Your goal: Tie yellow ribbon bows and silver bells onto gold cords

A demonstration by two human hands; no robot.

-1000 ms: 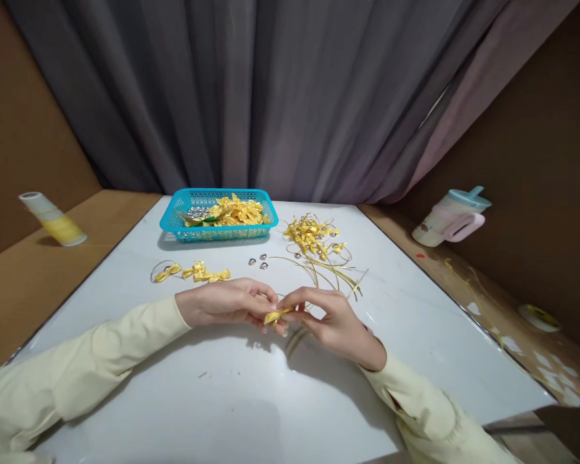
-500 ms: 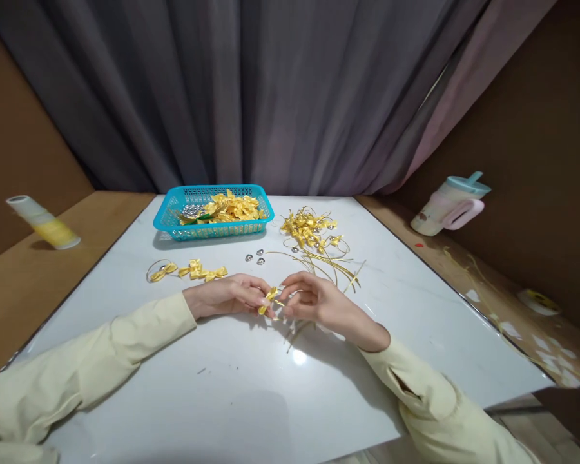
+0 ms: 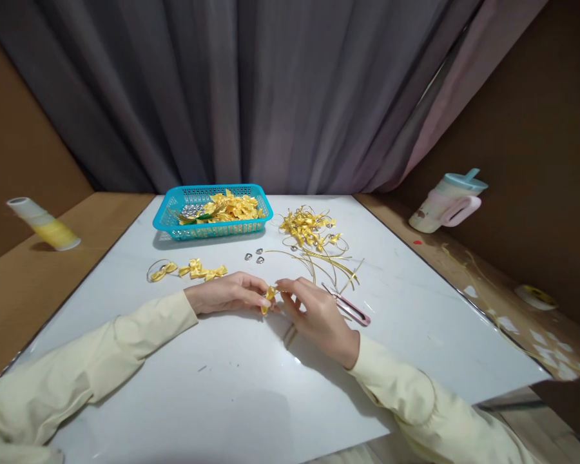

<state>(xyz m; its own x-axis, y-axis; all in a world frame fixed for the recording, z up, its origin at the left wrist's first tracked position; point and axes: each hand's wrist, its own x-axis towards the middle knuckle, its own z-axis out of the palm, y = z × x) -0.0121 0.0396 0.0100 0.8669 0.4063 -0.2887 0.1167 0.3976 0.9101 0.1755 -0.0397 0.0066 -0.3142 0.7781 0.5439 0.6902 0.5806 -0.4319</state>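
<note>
Since half a second ago, my right hand (image 3: 316, 316) has shifted inward to the small yellow satin bow (image 3: 267, 299), baring a slim pink-handled metal tool (image 3: 357, 312) just beside it. Beyond lie yellow ribbon bows (image 3: 196, 269), thin gold wires (image 3: 339, 258), silver beads (image 3: 260, 260) and a turquoise plastic basket (image 3: 212, 231), on a glossy white tabletop (image 3: 222, 399) before a grey curtain (image 3: 280, 96). My left hand (image 3: 229, 293) pinches the bow, thumb uppermost; my right fingertips bunch close, their hold unclear.

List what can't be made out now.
Bow, head view: partly behind left hand.
Gold strands, head view: partly behind right hand.
Basket floor, head view: partly under yellow pieces.
Loose beads, head view: surface detail too small.
Left sleeve, head view: cut off by frame edge.
</note>
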